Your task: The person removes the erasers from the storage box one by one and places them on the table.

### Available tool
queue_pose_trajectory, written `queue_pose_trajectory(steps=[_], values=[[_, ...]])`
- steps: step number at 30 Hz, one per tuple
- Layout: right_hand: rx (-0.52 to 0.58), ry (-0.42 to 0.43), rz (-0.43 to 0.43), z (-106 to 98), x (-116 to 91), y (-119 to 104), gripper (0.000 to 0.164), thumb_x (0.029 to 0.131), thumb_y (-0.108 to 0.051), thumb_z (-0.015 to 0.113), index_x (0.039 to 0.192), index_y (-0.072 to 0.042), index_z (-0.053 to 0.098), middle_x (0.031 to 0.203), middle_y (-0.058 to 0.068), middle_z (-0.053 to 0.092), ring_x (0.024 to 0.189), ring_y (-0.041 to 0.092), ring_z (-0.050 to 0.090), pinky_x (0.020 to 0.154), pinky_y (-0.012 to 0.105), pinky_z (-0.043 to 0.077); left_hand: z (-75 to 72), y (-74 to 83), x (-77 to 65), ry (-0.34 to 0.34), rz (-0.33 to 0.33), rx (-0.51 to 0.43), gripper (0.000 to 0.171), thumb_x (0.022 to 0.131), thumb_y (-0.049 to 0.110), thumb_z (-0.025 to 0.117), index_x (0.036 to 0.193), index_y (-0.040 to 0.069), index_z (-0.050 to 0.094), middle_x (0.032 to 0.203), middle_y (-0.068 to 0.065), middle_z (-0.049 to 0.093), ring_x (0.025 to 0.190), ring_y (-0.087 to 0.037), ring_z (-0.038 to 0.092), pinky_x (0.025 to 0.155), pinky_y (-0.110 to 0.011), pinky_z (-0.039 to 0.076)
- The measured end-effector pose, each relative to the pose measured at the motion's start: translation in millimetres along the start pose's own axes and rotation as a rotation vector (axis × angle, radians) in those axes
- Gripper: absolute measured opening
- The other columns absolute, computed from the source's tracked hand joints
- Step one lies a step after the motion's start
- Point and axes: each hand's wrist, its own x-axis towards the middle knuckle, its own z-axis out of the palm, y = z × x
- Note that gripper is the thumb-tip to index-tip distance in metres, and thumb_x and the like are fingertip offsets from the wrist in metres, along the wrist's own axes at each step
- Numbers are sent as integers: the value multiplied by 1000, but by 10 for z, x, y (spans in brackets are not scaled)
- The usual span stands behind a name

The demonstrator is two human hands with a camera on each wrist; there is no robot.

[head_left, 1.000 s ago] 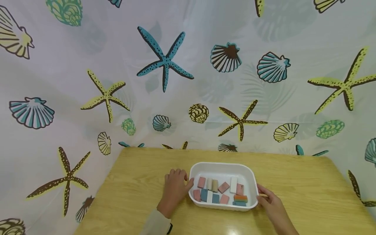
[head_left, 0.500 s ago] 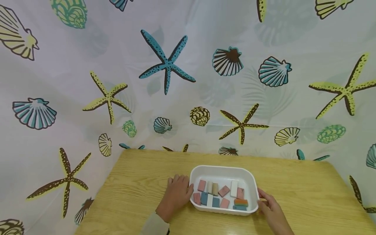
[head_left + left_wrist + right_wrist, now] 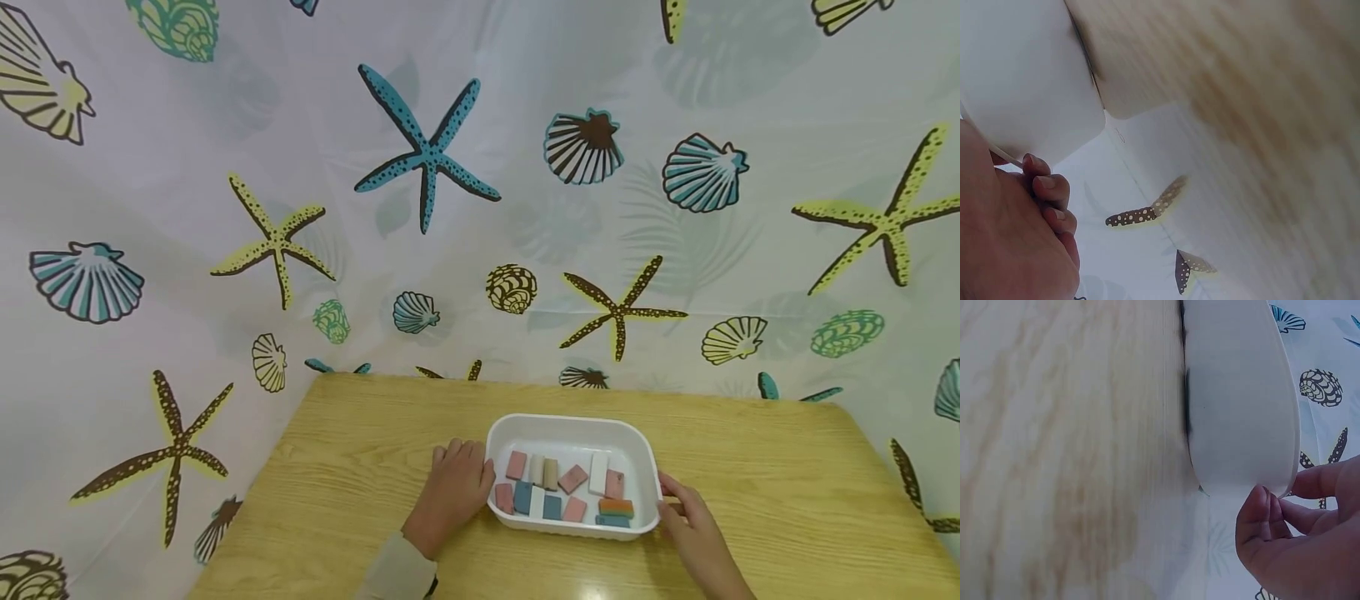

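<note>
Both your left hand [image 3: 453, 493] and right hand [image 3: 699, 533] pinch opposite ends of a white, round-cornered tray [image 3: 558, 438] holding small multicoloured blocks [image 3: 573, 479].

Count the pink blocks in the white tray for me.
5 in the tray: upper-left pink block, lower-left pink block, tilted middle pink block, nearer pink block below it, and right-hand pink block beside the long white block.

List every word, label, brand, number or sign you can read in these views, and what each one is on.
No readable text in any view.
Slanted pink block in the white tray: a faint mark, too small to read.
Pink block beside the long white one: another faint mark, unreadable.
Backdrop cloth: printed starfish and shells, no lettering visible.
</note>
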Motion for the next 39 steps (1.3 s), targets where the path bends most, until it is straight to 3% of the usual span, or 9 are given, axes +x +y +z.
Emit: queue_pose_trajectory(steps=[3, 9, 12, 20, 24, 29, 32, 36, 39], values=[[-105, 34, -43, 0, 7, -20, 44, 97, -11, 44, 138, 2, 35, 126, 19, 42, 105, 30, 50, 77, 30, 47, -9, 4, 4, -1, -2, 2, 25, 97, 33, 39, 79, 16, 43, 70, 6, 37, 72, -16, 34, 68, -35, 23], [-281, 174, -178, 13, -28, -177, 40, 92, -10, 53, 129, 3, 48, 119, 21, 46, 102, 33, 50, 81, 46, 46, -26, 4, 13, -24, -6, -8, 24, 97, 32, 38, 82, 15, 45, 71, 6, 38, 73, -16, 34, 68, -35, 24], [-332, 192, -172, 48, -42, -340, 35, 91, -12, 53, 124, 0, 53, 114, 17, 51, 97, 29, 53, 79, 45, 47, -40, 6, 10, -26, -10, -11, 24, 97, 32, 39, 82, 15, 46, 70, 5, 38, 72, -16, 34, 68, -35, 24], [-380, 45, -152, 216, 127, -603, 32, 89, -16, 58, 115, 3, 58, 95, 8, 59, 83, 19, 58, 70, 36, 50, -57, 14, -15, 36, -8, -26, 22, 96, 31, 42, 82, 15, 46, 69, 8, 34, 70, -14, 30, 66, -34, 21], [-461, 1, -155, 319, 241, -609, 33, 87, -15, 56, 111, 7, 59, 86, 9, 58, 74, 18, 55, 65, 36, 48, -35, 21, -23, 16, -8, -41, 23, 96, 32, 40, 82, 15, 46, 70, 7, 36, 71, -15, 32, 67, -35, 22], [-650, -11, -162, 426, 333, -600, 31, 84, -13, 58, 103, 11, 58, 81, 13, 55, 68, 20, 49, 63, 40, 46, -25, 26, -32, 12, -8, -44, 22, 96, 31, 41, 83, 15, 47, 70, 6, 39, 72, -15, 31, 67, -35, 22], [-733, -12, -147, 471, 361, -586, 23, 83, -12, 60, 91, 9, 57, 77, 12, 51, 66, 20, 48, 62, 40, 46, -22, 28, -33, 21, -9, -39, 21, 96, 31, 41, 83, 15, 47, 69, 6, 39, 71, -15, 31, 67, -35, 21], [-760, -12, -129, 513, 377, -545, 15, 80, -8, 63, 77, 4, 54, 72, 12, 48, 63, 21, 47, 58, 38, 45, -28, 26, -30, 10, -14, -31, 24, 97, 32, 38, 85, 14, 48, 70, 6, 41, 73, -16, 35, 68, -35, 23], [-767, -8, -127, 536, 384, -513, 15, 79, -6, 65, 75, 4, 55, 72, 13, 48, 63, 22, 48, 57, 39, 45, -25, 13, -30, 11, -8, -18, 24, 97, 32, 38, 86, 13, 48, 71, 5, 43, 73, -17, 36, 68, -35, 24]])
